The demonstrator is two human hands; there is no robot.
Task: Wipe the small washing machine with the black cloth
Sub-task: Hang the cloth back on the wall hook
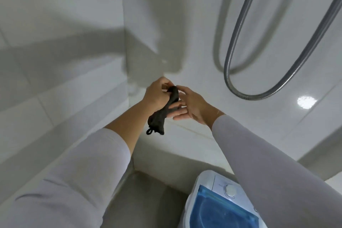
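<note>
- Washing machine point(220, 203), small and white with a blue see-through lid and a round dial beside it, sits low at the bottom right of the view, on the floor near the corner of the tiled walls; part of it is hidden by the right sleeve point(268, 153).
- Black cloth point(164, 111) is not on the machine at all: it is held up in the air in front of the wall, well above and away from the lid, bunched into a long twisted roll with a small loop hanging off its lower end.
- Left hand point(157, 94) grips the upper end of the cloth, its fingers point(166, 87) pinched together on the fabric.
- Right hand point(192, 105) lies against the roll from the other side; its fingers point(177, 111) are stretched out and slightly spread along the cloth, touching it rather than clamped around it.
- Judging from this, wiping has not begun. The cloth seems to be getting gathered, wrung or straightened first; no contact with the machine shows, and I cannot tell whether the cloth is wet.
- Left to do: bring the cloth down to the machine and pass it over the lid, the dial panel and the white body.
- Farther out, a metal shower hose point(277, 57) loops across the white wall tiles point(55, 42) at upper right, clear of both hands.
</note>
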